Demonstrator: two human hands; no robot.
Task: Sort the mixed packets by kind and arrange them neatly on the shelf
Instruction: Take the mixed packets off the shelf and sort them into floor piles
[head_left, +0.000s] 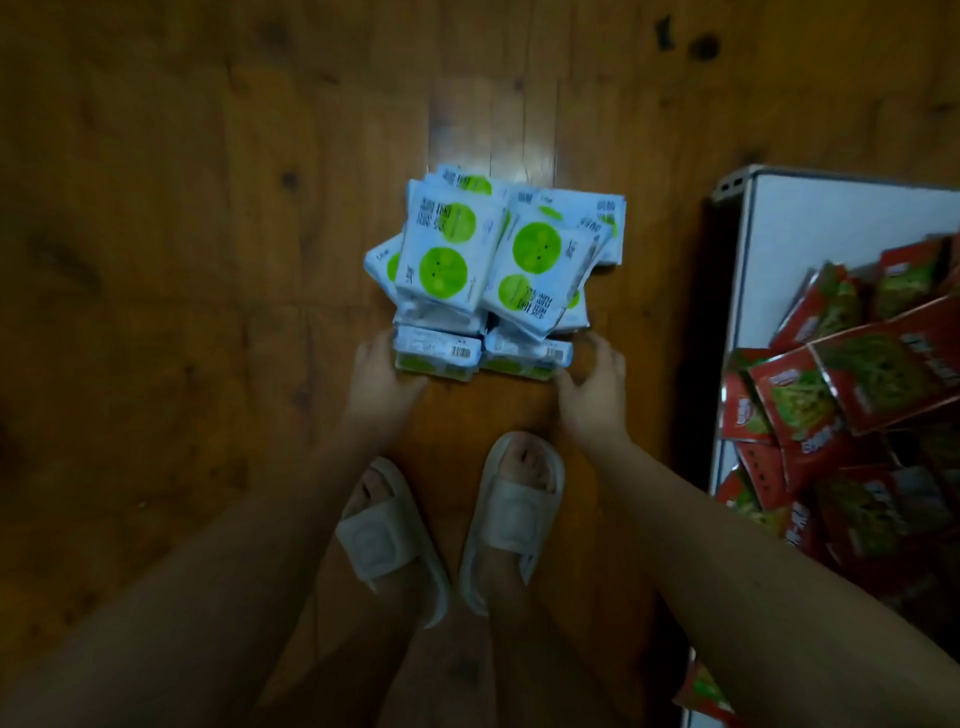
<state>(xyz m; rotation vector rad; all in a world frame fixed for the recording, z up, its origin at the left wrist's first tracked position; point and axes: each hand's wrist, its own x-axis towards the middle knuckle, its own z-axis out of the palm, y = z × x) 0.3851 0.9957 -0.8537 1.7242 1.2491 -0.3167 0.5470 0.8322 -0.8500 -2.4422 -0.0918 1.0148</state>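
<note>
Flanking green-dot packets (493, 260): lettering blurred, unreadable.

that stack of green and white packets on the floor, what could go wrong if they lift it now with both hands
1. The stack of green and white packets is loose and uneven, top packets tilted; lifting could spill them.
2. The left hand and right hand touch only the bottom corners, so the middle layers may slide out.
3. The red packets lie in a crowded heap on the white shelf, so the kinds could mix again.
</note>
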